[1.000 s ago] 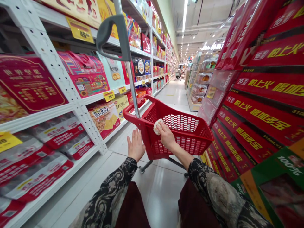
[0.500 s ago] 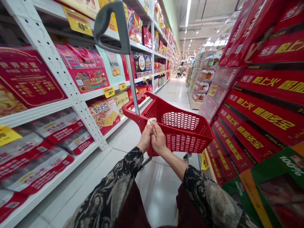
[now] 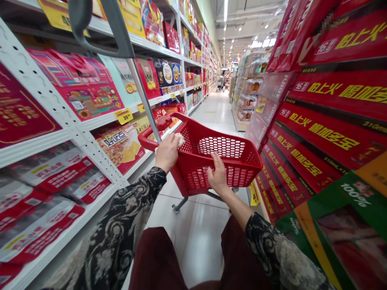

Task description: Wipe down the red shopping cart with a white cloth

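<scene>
A red plastic shopping basket cart on small wheels stands in the aisle before me, its mesh sides showing no goods inside. From its left end a metal pole rises to a grey loop handle. My left hand is closed on a crumpled whitish cloth at the cart's left end, by the foot of the pole. My right hand is over the near side of the basket, fingers spread and holding nothing; whether it touches the rim I cannot tell.
White shelving with boxed snacks and wrapped bottle packs lines the left. Stacked red drink cartons and a green box crowd the right. Tiled floor runs down the aisle towards another cart far off.
My hands were together on the cloth; now they are apart. The left has gone left with the cloth, the right has moved right and opened. The view has shifted, with the cart farther left.
</scene>
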